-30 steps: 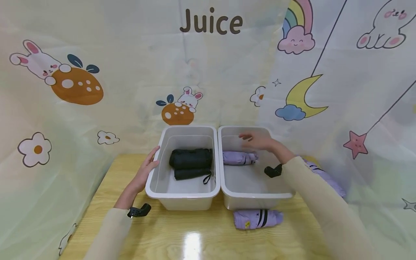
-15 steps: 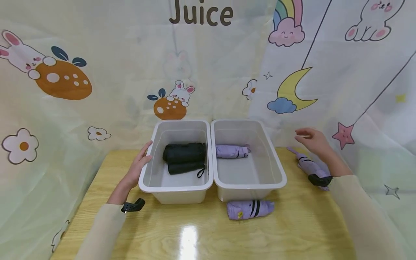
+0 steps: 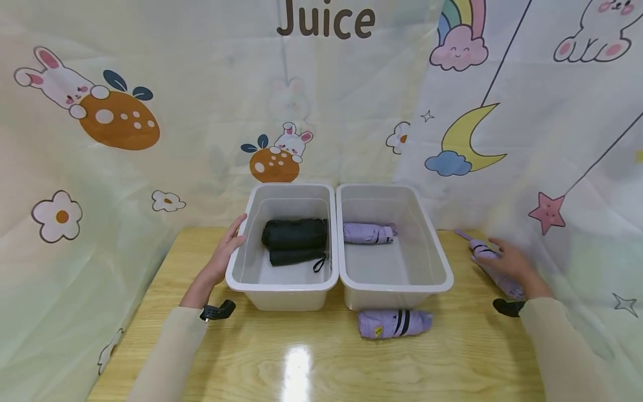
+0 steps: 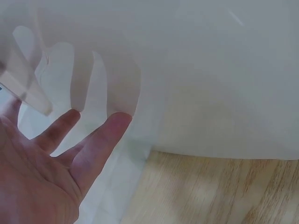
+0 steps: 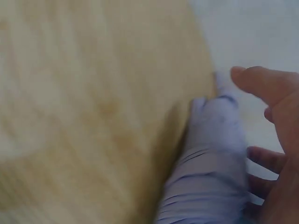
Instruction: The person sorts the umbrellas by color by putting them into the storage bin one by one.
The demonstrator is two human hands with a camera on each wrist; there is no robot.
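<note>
Near the table's right edge my right hand (image 3: 514, 267) reaches over a folded purple umbrella (image 3: 482, 249). In the right wrist view its thumb stands apart from the other fingers, alongside the umbrella (image 5: 212, 168), with no grip around it. My left hand (image 3: 221, 258) rests against the outer left side of the left white bin (image 3: 281, 288), fingers extended; the left wrist view has the fingertips touching the bin wall (image 4: 205, 93). Inside that bin lie two black folded umbrellas, a thicker one (image 3: 295, 234) and a thinner one (image 3: 296, 257). The right white bin (image 3: 397, 288) contains one purple umbrella (image 3: 368, 233).
Another purple umbrella (image 3: 394, 324) with black stripes lies on the wooden table (image 3: 241, 357), just in front of the right bin. Both bins stand side by side near the printed cloth backdrop (image 3: 211, 111). The cloth also hangs along both sides.
My right hand has moved out of the space over the right bin, rightward, and down to the purple umbrella at the right. The left hand stays at the left bin.
</note>
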